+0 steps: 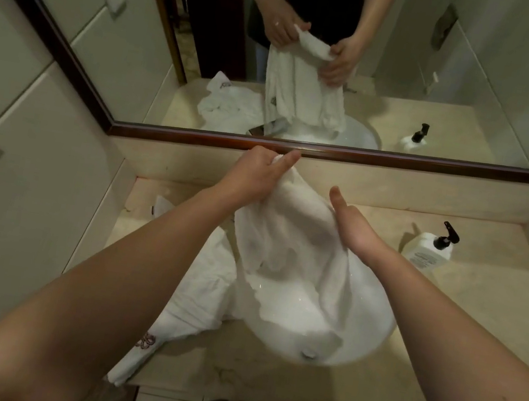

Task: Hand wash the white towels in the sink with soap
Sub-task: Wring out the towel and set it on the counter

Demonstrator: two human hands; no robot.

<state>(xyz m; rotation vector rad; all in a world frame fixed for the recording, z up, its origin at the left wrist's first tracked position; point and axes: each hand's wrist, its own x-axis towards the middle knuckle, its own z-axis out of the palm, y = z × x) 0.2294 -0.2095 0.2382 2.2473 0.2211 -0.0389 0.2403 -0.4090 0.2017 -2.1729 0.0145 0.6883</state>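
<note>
Gripping white towel [288,238], both hands; label unreadable

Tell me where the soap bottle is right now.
In the head view, the soap bottle stands on the counter at the right, beside the sink, just beyond the right hand.

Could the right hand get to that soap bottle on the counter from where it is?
Probably yes: the soap bottle stands just beyond the right hand with bare counter between, but that hand would first have to release the towel.

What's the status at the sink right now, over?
Left hand and right hand grip white towel over sink. Second towel waits on counter. Soap bottle untouched, nothing blocking.
</note>
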